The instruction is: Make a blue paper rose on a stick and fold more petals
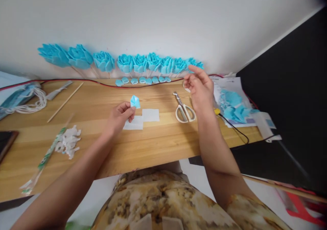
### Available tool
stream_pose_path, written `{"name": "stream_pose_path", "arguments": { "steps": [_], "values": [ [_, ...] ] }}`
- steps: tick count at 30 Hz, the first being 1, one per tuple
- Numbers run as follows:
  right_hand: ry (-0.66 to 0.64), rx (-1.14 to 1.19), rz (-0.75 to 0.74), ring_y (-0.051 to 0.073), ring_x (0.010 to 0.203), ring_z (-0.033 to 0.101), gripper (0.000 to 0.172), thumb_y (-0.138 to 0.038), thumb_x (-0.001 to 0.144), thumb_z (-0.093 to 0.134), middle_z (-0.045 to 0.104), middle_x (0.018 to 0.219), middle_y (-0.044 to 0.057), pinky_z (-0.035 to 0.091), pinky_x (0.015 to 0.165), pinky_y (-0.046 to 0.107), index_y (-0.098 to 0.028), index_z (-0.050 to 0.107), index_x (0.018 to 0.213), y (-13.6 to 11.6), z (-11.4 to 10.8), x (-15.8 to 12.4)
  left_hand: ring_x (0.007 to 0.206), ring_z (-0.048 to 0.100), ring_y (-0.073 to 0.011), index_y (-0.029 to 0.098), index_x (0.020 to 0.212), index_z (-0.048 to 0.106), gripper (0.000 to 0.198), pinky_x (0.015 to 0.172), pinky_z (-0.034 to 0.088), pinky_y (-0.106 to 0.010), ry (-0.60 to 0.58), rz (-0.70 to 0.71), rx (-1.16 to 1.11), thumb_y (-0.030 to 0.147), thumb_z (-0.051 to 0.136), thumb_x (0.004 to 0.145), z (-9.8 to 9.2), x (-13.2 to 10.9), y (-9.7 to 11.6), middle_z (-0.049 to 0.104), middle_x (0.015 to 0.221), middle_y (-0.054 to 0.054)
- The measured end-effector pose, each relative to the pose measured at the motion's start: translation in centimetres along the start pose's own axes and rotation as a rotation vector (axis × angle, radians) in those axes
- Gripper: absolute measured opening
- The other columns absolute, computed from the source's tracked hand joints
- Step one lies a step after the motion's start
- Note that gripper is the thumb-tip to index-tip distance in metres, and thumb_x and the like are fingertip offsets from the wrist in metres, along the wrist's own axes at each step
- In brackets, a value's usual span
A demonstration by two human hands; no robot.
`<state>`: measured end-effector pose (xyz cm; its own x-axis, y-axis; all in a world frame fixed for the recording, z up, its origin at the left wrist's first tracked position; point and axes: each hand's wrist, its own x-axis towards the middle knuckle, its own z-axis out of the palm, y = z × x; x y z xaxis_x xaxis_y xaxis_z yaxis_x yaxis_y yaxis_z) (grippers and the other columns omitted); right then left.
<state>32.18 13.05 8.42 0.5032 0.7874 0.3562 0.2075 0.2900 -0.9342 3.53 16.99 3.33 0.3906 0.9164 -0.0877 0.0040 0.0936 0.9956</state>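
Observation:
My left hand [120, 116] pinches a small folded blue paper piece [135, 101] just above the wooden table [158, 141]. Two white paper squares [143, 118] lie right under and beside it. My right hand [200, 87] is raised above the table, fingers loosely spread, with a small white bit [186, 88] at the thumb and forefinger. White-handled scissors [183, 109] lie just left of that hand.
Blue paper flowers [122, 62] on sticks lean along the wall, with small blue folded pieces [143, 80] in a row below. More blue paper [233, 107] lies at the right. A wooden stick [65, 102], white scraps [68, 142], a wrapper and cords are at the left.

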Motion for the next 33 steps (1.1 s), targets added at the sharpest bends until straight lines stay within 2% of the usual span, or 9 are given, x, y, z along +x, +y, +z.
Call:
{"name": "stream_pose_path", "arguments": {
  "steps": [3, 6, 8, 11, 15, 19, 24, 33],
  "values": [
    [-0.002, -0.282, -0.026, 0.015, 0.076, 0.068, 0.03, -0.028, 0.089, 0.055, 0.074, 0.093, 0.003, 0.054, 0.068, 0.028, -0.023, 0.069, 0.115, 0.4, -2.7, 0.6, 0.047, 0.044, -0.0083, 0.019, 0.067, 0.052, 0.02, 0.052, 0.036, -0.023, -0.008, -0.005, 0.025, 0.03, 0.067, 0.077, 0.2, -0.2, 0.4, 0.056, 0.054, 0.003],
    [-0.109, -0.669, -0.02, 0.02, 0.085, 0.071, 0.029, -0.022, 0.087, 0.057, 0.076, 0.096, 0.007, 0.055, 0.077, 0.033, -0.017, 0.072, 0.111, 1.9, -4.3, -0.1, 0.048, 0.045, -0.0085, 0.02, 0.068, 0.052, 0.02, 0.051, 0.037, -0.023, -0.029, -0.017, 0.005, 0.029, 0.068, 0.076, 0.4, -0.3, 0.4, 0.056, 0.054, 0.003],
    [-0.189, -0.934, 0.007, 0.023, 0.092, 0.071, 0.03, -0.019, 0.087, 0.056, 0.077, 0.1, 0.009, 0.053, 0.084, 0.035, -0.016, 0.072, 0.112, 2.9, -4.6, -0.9, 0.048, 0.045, -0.009, 0.02, 0.068, 0.052, 0.02, 0.05, 0.037, -0.023, -0.038, -0.035, -0.008, 0.03, 0.068, 0.075, 0.5, -0.3, 0.4, 0.055, 0.054, 0.003],
    [-0.267, -1.166, 0.032, 0.024, 0.098, 0.07, 0.029, -0.018, 0.092, 0.051, 0.077, 0.107, 0.011, 0.049, 0.086, 0.033, -0.016, 0.073, 0.112, 3.7, -3.8, -1.6, 0.048, 0.045, -0.0092, 0.02, 0.068, 0.051, 0.022, 0.05, 0.037, -0.023, -0.04, -0.043, 0.011, 0.031, 0.068, 0.075, 0.6, -0.4, 0.4, 0.056, 0.055, 0.003],
    [-0.337, -1.339, 0.002, 0.025, 0.101, 0.068, 0.029, -0.024, 0.1, 0.046, 0.075, 0.112, 0.013, 0.046, 0.082, 0.031, -0.017, 0.072, 0.109, 3.4, -1.9, -1.5, 0.048, 0.045, -0.0091, 0.02, 0.067, 0.051, 0.022, 0.05, 0.038, -0.023, -0.036, -0.036, 0.021, 0.032, 0.068, 0.075, 0.6, -0.4, 0.4, 0.056, 0.056, 0.003],
    [-0.422, -1.48, -0.027, 0.028, 0.106, 0.066, 0.027, -0.025, 0.099, 0.049, 0.072, 0.115, 0.018, 0.046, 0.082, 0.032, -0.014, 0.07, 0.113, 3.0, -0.1, -1.4, 0.049, 0.046, -0.0091, 0.02, 0.067, 0.052, 0.022, 0.05, 0.038, -0.023, -0.036, -0.028, 0.023, 0.032, 0.068, 0.076, 0.5, -0.4, 0.3, 0.056, 0.056, 0.003],
    [-0.375, -1.554, 0.01, 0.033, 0.112, 0.064, 0.028, -0.017, 0.098, 0.047, 0.07, 0.116, 0.026, 0.049, 0.078, 0.035, -0.007, 0.066, 0.115, 3.3, 1.3, -1.4, 0.047, 0.045, -0.0086, 0.02, 0.069, 0.052, 0.021, 0.049, 0.036, -0.023, -0.034, -0.034, -0.007, 0.03, 0.068, 0.076, 0.4, -0.4, 0.4, 0.056, 0.054, 0.003],
    [-0.403, -1.628, 0.042, 0.032, 0.097, 0.071, 0.028, -0.012, 0.096, 0.044, 0.072, 0.109, 0.025, 0.049, 0.07, 0.035, -0.007, 0.067, 0.112, 3.5, 2.0, -0.7, 0.048, 0.045, -0.0072, 0.018, 0.068, 0.054, 0.022, 0.052, 0.036, -0.023, -0.034, -0.01, 0.007, 0.032, 0.067, 0.078, 0.4, -0.6, 0.9, 0.055, 0.055, 0.004]
  ]
}}
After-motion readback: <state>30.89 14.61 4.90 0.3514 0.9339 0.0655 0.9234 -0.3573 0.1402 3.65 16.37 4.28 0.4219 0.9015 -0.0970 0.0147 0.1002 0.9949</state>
